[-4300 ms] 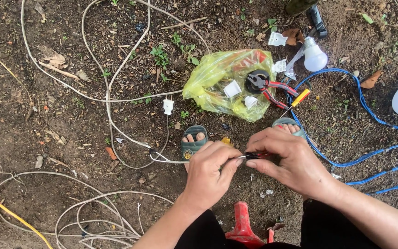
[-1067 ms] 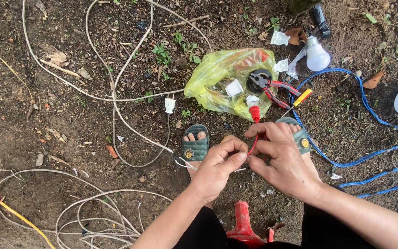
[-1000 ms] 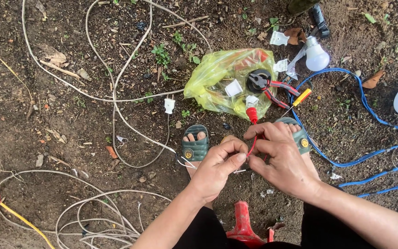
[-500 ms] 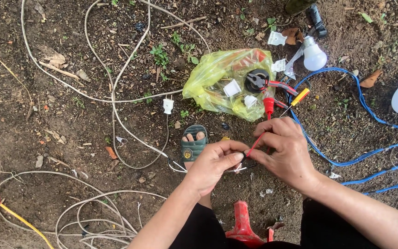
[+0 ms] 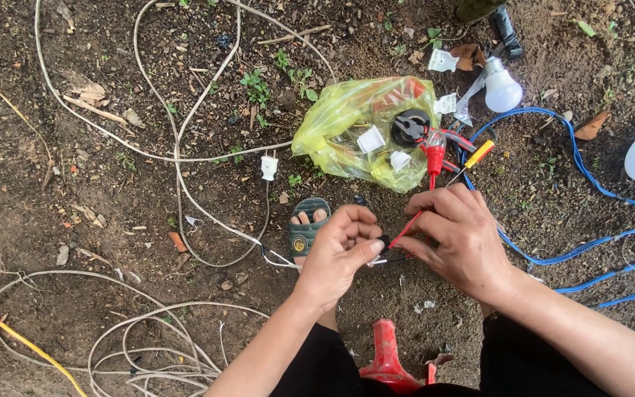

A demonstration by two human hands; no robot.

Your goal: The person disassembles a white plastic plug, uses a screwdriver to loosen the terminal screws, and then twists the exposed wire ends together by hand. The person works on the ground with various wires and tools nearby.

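My left hand (image 5: 341, 248) pinches the stripped end of a white cable (image 5: 185, 191) that snakes away over the soil. My right hand (image 5: 463, 235) holds a red test probe (image 5: 433, 160) with a thin red lead, its red handle sticking up past my fingers toward the yellow bag. The two hands meet at the wire ends between them. Just beyond my left hand shows my foot in a green sandal (image 5: 307, 229).
A yellow plastic bag (image 5: 354, 125) holds a black fitting and white parts. Beside it lie a light bulb (image 5: 501, 88), a yellow-handled screwdriver (image 5: 477, 156) and a blue cable (image 5: 589, 220). A white plug (image 5: 269, 167) rests on the dirt. A red stool (image 5: 389, 360) sits under me.
The red probe's handle has swung up and to the right, from beside my fingers to pointing at the bag. My right hand shifted slightly right. The wire ends stay pinched.
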